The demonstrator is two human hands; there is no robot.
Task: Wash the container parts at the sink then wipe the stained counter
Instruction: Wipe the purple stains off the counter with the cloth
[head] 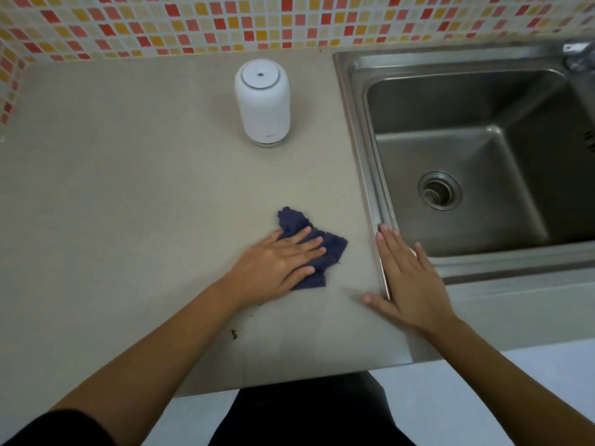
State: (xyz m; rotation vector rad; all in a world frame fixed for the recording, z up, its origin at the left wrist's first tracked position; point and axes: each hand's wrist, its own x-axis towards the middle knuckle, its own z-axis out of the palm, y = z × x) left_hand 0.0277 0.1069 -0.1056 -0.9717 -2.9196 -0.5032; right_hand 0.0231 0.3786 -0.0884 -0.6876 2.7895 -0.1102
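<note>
My left hand [277, 263] lies flat, fingers spread, pressing a crumpled dark blue cloth [325, 249] onto the beige counter [128, 204]. A small dark stain [233, 334] marks the counter just in front of that hand. My right hand [409, 278] rests flat and open on the left rim of the steel sink [370, 149], holding nothing. A white cylindrical container [262, 101] with its lid on stands upright on the counter behind the cloth, left of the sink.
The sink basin has a round drain [439, 190] at its bottom. A tap [579, 54] shows at the top right. A mosaic-tiled wall [225, 20] runs behind the counter. The counter's front edge [289, 381] is near my body.
</note>
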